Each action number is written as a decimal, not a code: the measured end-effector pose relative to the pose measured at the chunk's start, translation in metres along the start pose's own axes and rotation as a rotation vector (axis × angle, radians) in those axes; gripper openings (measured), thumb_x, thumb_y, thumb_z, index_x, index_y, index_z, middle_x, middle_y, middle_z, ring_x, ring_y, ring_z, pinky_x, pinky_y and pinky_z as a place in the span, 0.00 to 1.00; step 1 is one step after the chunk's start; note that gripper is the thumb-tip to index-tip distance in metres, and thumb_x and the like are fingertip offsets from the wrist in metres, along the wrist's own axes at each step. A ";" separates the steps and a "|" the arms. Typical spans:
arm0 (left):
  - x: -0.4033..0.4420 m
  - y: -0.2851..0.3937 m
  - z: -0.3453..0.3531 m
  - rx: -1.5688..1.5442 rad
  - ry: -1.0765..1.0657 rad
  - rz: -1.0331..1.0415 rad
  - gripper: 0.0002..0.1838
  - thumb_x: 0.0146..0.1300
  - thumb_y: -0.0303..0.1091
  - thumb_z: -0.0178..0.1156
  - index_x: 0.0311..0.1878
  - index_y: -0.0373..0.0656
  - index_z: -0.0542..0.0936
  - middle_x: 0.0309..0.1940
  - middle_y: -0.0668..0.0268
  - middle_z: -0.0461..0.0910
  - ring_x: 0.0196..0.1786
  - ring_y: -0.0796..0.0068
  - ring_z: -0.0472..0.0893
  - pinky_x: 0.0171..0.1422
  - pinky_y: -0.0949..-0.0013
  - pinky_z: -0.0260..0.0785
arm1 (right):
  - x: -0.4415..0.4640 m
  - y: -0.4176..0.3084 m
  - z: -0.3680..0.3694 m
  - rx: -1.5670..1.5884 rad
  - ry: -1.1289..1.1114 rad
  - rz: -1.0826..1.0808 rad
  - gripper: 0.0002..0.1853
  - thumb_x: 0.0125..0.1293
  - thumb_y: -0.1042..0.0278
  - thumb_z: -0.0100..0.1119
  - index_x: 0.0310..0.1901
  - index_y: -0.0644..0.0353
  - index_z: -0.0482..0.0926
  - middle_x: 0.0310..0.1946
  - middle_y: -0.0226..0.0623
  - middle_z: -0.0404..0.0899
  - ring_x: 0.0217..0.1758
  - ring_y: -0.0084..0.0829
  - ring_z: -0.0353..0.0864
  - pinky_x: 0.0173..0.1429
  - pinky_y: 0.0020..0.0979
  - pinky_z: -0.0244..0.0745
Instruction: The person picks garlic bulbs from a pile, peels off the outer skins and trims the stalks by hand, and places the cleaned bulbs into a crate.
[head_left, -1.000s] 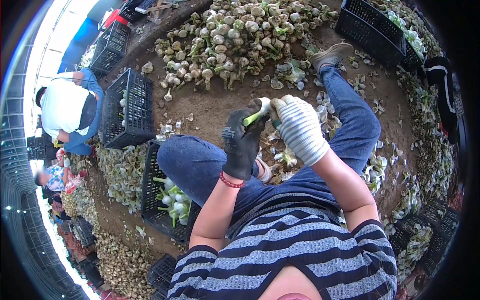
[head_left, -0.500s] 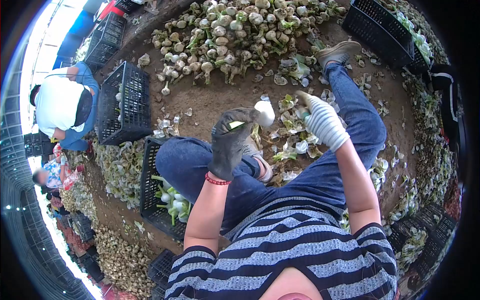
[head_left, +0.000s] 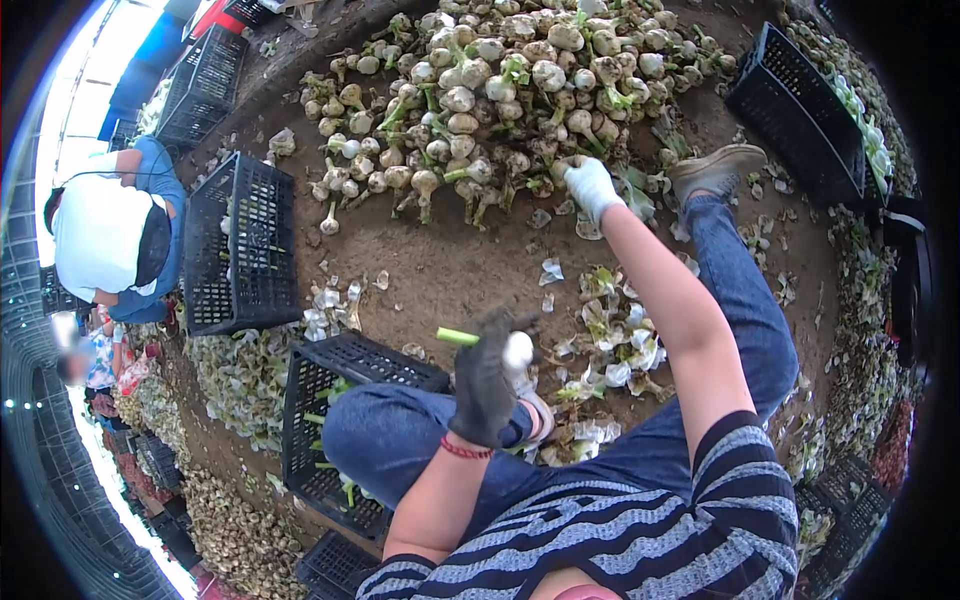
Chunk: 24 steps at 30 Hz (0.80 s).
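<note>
My left hand (head_left: 487, 375), in a dark grey glove, is closed around a clean white garlic bulb (head_left: 518, 350). Its cut green stem (head_left: 457, 336) pokes out on the other side of the fist. My right hand (head_left: 590, 188), in a white glove, reaches forward to the near edge of a heap of soil-stained garlic (head_left: 462, 124). Its fingers are bent together at the bulbs, and what they grip is hard to see. Beside my left knee stands a black crate (head_left: 300, 440) with green-stemmed garlic in it.
Peeled skins and leaves (head_left: 610, 350) litter the dirt floor between my legs. Another black crate (head_left: 240, 250) stands at the left, near a seated person in a white shirt (head_left: 100, 230). A further crate (head_left: 800, 115) is at the upper right.
My right hand has moved from above my right leg forward to the heap. My left hand, still around the white bulb, has lowered toward my lap and turned. The view has shifted slightly.
</note>
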<state>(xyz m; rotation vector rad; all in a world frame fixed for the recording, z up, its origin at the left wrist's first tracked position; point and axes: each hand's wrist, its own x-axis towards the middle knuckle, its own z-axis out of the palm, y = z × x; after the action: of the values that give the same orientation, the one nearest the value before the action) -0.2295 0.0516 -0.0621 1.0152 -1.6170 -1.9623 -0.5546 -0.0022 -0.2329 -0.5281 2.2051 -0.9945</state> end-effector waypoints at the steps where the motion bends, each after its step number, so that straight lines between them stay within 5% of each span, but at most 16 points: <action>1: 0.002 -0.002 0.003 -0.081 0.030 -0.088 0.22 0.79 0.43 0.48 0.63 0.36 0.77 0.51 0.59 0.84 0.51 0.71 0.84 0.53 0.69 0.79 | 0.020 -0.004 0.011 0.235 -0.034 0.153 0.24 0.67 0.54 0.66 0.54 0.68 0.81 0.46 0.45 0.86 0.41 0.35 0.86 0.47 0.36 0.80; 3: 0.005 -0.006 0.006 -0.273 0.078 -0.234 0.21 0.79 0.41 0.47 0.62 0.35 0.78 0.50 0.59 0.85 0.50 0.73 0.84 0.52 0.70 0.78 | 0.067 0.003 0.039 0.460 -0.056 0.363 0.33 0.64 0.50 0.70 0.60 0.71 0.76 0.55 0.48 0.82 0.40 0.39 0.87 0.41 0.38 0.82; 4: 0.008 -0.007 0.007 -0.381 0.090 -0.292 0.21 0.78 0.39 0.48 0.62 0.34 0.78 0.50 0.59 0.85 0.49 0.73 0.84 0.52 0.70 0.78 | 0.088 0.008 0.056 0.374 0.002 0.420 0.40 0.59 0.42 0.71 0.59 0.73 0.77 0.56 0.52 0.82 0.59 0.45 0.83 0.62 0.42 0.76; 7: 0.015 -0.010 0.006 -0.364 0.132 -0.290 0.18 0.76 0.38 0.52 0.58 0.35 0.80 0.49 0.59 0.85 0.47 0.74 0.85 0.50 0.71 0.78 | 0.074 -0.042 0.060 0.084 0.234 0.587 0.51 0.57 0.42 0.70 0.73 0.69 0.61 0.67 0.57 0.73 0.68 0.48 0.76 0.70 0.40 0.72; 10: 0.016 -0.010 0.006 -0.496 0.236 -0.393 0.16 0.75 0.38 0.55 0.54 0.36 0.82 0.47 0.58 0.85 0.46 0.74 0.85 0.49 0.71 0.78 | 0.071 -0.049 0.060 0.076 0.307 0.589 0.45 0.58 0.45 0.69 0.69 0.68 0.67 0.67 0.55 0.74 0.67 0.48 0.77 0.70 0.41 0.72; 12: 0.015 -0.009 0.001 -0.514 0.229 -0.439 0.17 0.75 0.38 0.55 0.57 0.36 0.80 0.49 0.57 0.84 0.45 0.73 0.85 0.49 0.72 0.78 | 0.064 -0.044 0.049 0.249 0.099 0.554 0.26 0.61 0.51 0.63 0.54 0.64 0.83 0.60 0.43 0.81 0.62 0.36 0.80 0.65 0.38 0.72; 14: 0.018 -0.001 0.002 -0.568 0.244 -0.364 0.19 0.75 0.38 0.56 0.61 0.36 0.77 0.51 0.57 0.83 0.46 0.73 0.84 0.49 0.71 0.78 | 0.047 -0.005 0.038 0.327 -0.162 0.209 0.25 0.63 0.56 0.62 0.56 0.64 0.79 0.55 0.41 0.82 0.56 0.32 0.81 0.62 0.38 0.73; 16: 0.019 0.002 0.002 -0.621 0.269 -0.274 0.22 0.75 0.39 0.57 0.65 0.36 0.75 0.53 0.57 0.82 0.47 0.73 0.84 0.49 0.71 0.78 | -0.036 -0.033 0.016 0.393 -0.079 0.224 0.25 0.64 0.63 0.64 0.61 0.64 0.73 0.54 0.39 0.80 0.55 0.28 0.79 0.62 0.35 0.74; 17: 0.017 -0.003 0.000 -0.444 0.186 -0.147 0.24 0.75 0.40 0.57 0.67 0.36 0.72 0.54 0.58 0.81 0.48 0.73 0.83 0.50 0.71 0.78 | -0.069 -0.029 0.010 0.716 -0.261 0.100 0.28 0.63 0.66 0.66 0.63 0.64 0.70 0.55 0.40 0.79 0.57 0.28 0.78 0.62 0.33 0.74; 19: 0.012 0.017 0.003 -0.366 0.058 -0.148 0.26 0.75 0.42 0.57 0.69 0.35 0.71 0.54 0.63 0.80 0.50 0.75 0.82 0.52 0.71 0.76 | -0.154 -0.042 -0.012 0.748 -0.336 -0.211 0.31 0.61 0.72 0.68 0.65 0.64 0.67 0.56 0.39 0.77 0.59 0.27 0.76 0.63 0.30 0.75; 20: 0.009 0.019 0.006 -0.365 0.061 -0.154 0.26 0.75 0.42 0.57 0.69 0.35 0.71 0.54 0.63 0.80 0.50 0.75 0.82 0.52 0.71 0.76 | -0.203 -0.062 -0.023 0.456 -0.227 -0.381 0.30 0.60 0.75 0.69 0.64 0.65 0.68 0.56 0.38 0.77 0.59 0.27 0.76 0.63 0.29 0.74; 24: -0.006 0.017 0.009 -0.263 -0.137 -0.066 0.24 0.73 0.40 0.60 0.65 0.36 0.74 0.49 0.65 0.82 0.45 0.79 0.80 0.49 0.72 0.74 | -0.289 -0.065 -0.042 0.107 -0.020 -0.708 0.30 0.54 0.78 0.70 0.61 0.63 0.74 0.51 0.46 0.77 0.53 0.40 0.80 0.59 0.35 0.76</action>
<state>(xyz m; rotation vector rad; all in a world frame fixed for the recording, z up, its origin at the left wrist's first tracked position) -0.2342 0.0574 -0.0432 0.8567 -1.3590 -2.2604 -0.3747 0.1483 -0.0471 -1.3108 1.9514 -1.4333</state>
